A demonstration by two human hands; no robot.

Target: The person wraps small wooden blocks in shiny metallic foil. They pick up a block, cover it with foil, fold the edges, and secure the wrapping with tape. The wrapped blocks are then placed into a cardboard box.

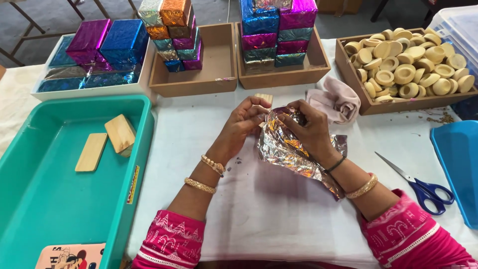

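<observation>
**Fingers pinched on block and foil**

Fingers of your left hand [244, 122] are closed on a pale wooden block [264, 98], its top edge poking out above them. Just right, your right hand [308, 128] grips the crinkled silver foil sheet [289, 154], shiny with orange glints, bunched against the block and trailing down over the white tablecloth [259, 209]. Blue-handled scissors [423, 187] lie far right.

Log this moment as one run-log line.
left hand: holds wooden block | right hand: folds foil sheet over it | scissors: idle on table
</observation>
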